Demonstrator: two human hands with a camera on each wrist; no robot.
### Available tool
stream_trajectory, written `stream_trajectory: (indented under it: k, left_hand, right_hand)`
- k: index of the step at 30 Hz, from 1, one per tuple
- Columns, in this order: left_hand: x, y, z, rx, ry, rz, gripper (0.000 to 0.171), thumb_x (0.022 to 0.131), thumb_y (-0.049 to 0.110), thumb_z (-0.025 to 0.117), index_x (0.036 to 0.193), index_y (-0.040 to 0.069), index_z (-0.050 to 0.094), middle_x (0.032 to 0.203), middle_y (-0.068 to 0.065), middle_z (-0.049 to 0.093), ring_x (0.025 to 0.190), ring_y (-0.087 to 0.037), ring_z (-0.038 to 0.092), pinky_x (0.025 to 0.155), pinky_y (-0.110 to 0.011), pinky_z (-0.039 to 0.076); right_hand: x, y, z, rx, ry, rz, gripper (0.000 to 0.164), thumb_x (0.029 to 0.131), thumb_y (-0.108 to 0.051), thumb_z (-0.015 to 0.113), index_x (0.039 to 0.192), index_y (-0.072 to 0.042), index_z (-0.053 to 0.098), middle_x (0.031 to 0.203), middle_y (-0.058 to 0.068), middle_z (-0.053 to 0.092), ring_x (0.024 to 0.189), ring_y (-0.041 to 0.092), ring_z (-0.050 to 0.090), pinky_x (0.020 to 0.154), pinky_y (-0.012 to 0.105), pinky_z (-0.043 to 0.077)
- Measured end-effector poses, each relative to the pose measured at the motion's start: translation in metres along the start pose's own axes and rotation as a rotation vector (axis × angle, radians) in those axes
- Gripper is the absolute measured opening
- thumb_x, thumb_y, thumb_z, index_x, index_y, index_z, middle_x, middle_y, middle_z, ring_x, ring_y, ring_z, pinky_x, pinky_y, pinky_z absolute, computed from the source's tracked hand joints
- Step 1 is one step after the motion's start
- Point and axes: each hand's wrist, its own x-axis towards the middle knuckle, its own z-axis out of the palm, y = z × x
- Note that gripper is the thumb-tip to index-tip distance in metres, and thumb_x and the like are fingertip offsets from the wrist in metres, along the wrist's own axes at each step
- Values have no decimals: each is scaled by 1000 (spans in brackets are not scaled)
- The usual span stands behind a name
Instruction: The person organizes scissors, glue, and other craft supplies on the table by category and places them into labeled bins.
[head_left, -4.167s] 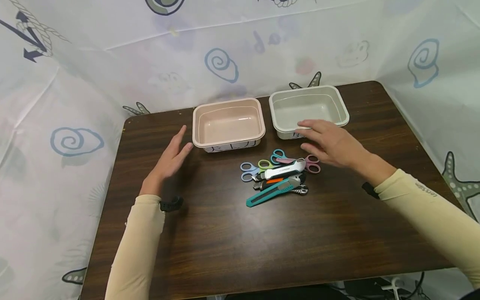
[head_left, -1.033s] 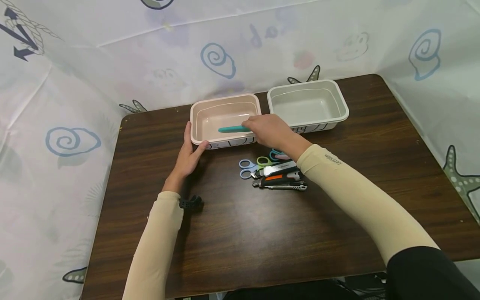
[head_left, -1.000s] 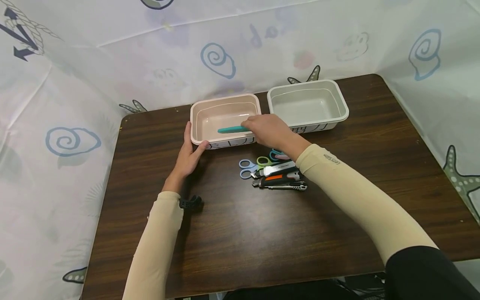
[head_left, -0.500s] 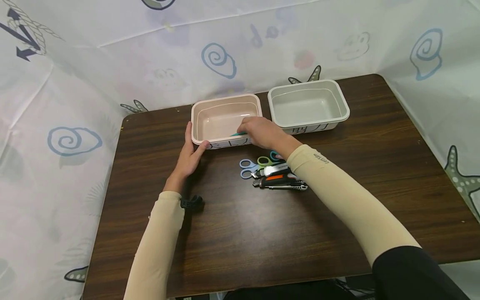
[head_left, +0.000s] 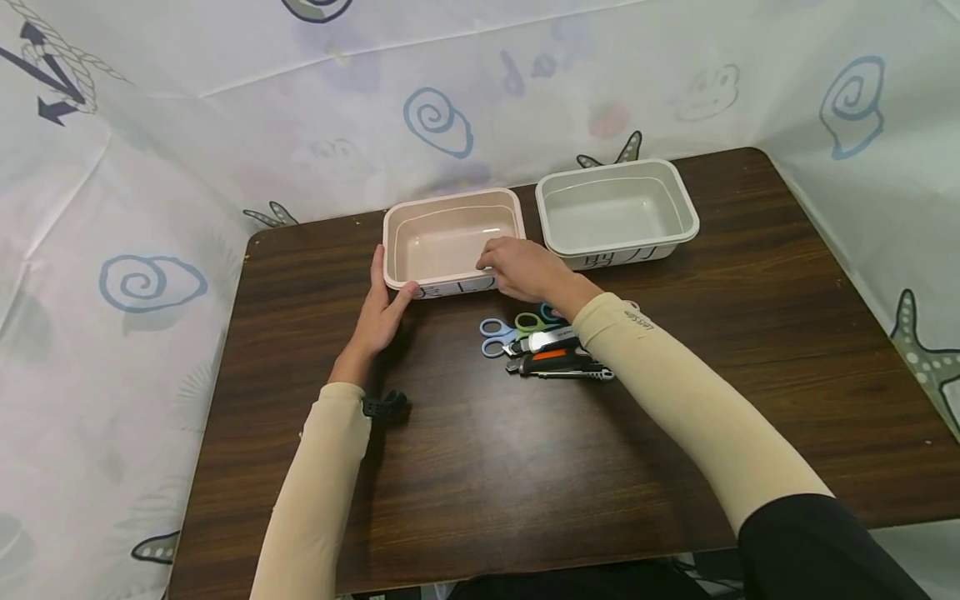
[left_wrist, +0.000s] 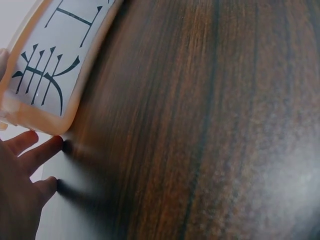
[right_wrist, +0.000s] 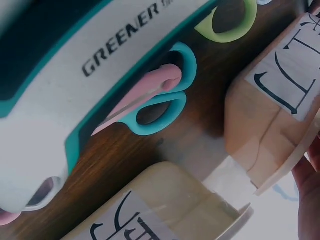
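In the head view my left hand (head_left: 375,321) steadies the front left corner of a pink plastic container (head_left: 453,198), thumb at its front rim, straight fingers along its side. My right hand (head_left: 525,268) reaches over the front right rim with bent fingers; its fingertips are inside. The teal utility knife is out of sight, so whether the fingers still pinch it is unclear. Below that hand lies a pile with a white utility knife (head_left: 549,338), a black and orange utility knife (head_left: 551,360), a slim metallic cutter (head_left: 577,375), blue-handled scissors (head_left: 495,337) and green-handled scissors (head_left: 528,322).
A grey-green container (head_left: 618,250) stands right of the pink one, at the table's back edge. In the right wrist view, teal-handled scissors (right_wrist: 155,115) and a pink handle (right_wrist: 162,80) lie beside the large white knife. A printed curtain (head_left: 315,150) hangs behind the brown table (head_left: 465,500).
Since the oldest frame, my right hand has carried the teal utility knife from the pile into the pink container. It has lowered, and the knife has dropped from view. My left hand has moved onto the container.
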Motion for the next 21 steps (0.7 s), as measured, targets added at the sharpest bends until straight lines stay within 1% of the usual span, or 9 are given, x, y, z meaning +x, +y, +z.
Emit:
stream_trajectory:
  k: [1,5,7,10,13,17,21]
  left_hand:
    - [0,0,0,-1,0,0,82,99,13,57,157,5,-1,158,-25,19,142,-38,26,114,-50,19]
    - [0,0,0,-7,-1,6,82,100,12,57,157,5,-1,159,-24,18,143,-37,26,114,-49,19]
    - [0,1,1,-4,-4,6,82,100,12,56,157,5,-2,159,-24,17,143,-38,25,114,-49,19]
    - [0,1,1,-1,-4,5,82,100,11,56,157,5,-2,159,-24,17,143,-38,25,113,-49,19]
    - [0,2,1,1,1,5,82,99,10,57,157,5,-1,158,-25,18,142,-39,26,113,-50,20]
    - [-1,2,0,-7,5,8,81,99,9,56,157,4,-1,157,-28,20,141,-42,27,113,-51,19]
    - [0,2,1,-12,3,8,81,100,11,56,157,3,-1,156,-29,20,140,-43,28,113,-51,19]
  right_hand:
    - [0,0,0,-6,-4,5,37,91,0,44,118,-1,70,118,9,64,109,23,59,93,33,45]
    - [1,-1,1,-137,9,23,33,98,-7,46,118,-7,71,116,4,65,109,21,59,92,34,47]
    - [-2,-1,2,-182,43,6,30,99,-10,48,119,-8,71,115,4,66,108,21,59,91,35,48]
    - [-5,1,4,-205,120,-46,27,98,-10,53,118,-7,70,114,6,66,108,23,60,93,37,47]
    - [-8,2,5,-224,180,-93,27,96,-9,56,119,-5,69,116,8,66,111,25,58,99,37,43]
    - [-12,0,6,-240,245,-146,29,96,-9,53,120,-4,68,120,10,64,116,27,56,104,38,38]
    - [-20,-5,4,-213,318,-189,30,96,-8,52,121,-4,67,121,11,64,116,28,56,103,40,38]
